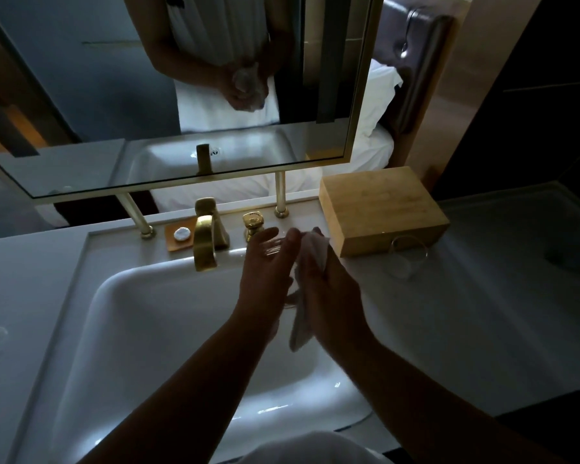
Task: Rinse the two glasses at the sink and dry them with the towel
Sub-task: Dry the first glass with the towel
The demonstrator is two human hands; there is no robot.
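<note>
I have both hands up over the sink (121, 296), close together, with one glass (277, 246) and the towel (310, 262) caught between them. My left hand (265, 272) is curled loosely round the glass, thumb toward me and fingers spread along its far side; the glass is clear and hard to make out against my palm, so I can only tell that it lies in the hollow of that hand, tilted with one end toward the tap (205, 242). My right hand (329, 289) is closed on the towel, which is bunched at my fingertips against the side of the glass that faces this hand, and a tail of it hangs down from my palm between the two wrists. Whether the cloth goes inside the glass or only presses on its outside I cannot tell. The second glass (407, 259) stands on the counter (466, 296) to the right of my right hand, apart from it and untouched, just in front of the wooden box (379, 209). Beyond my left fingers are the gold handle (253, 224) and the tap, and further left of those a small tray (178, 241) with a white soap (182, 234) on it. The mirror (81, 95) above shows my hands wrapped round the glass and cloth.
</note>
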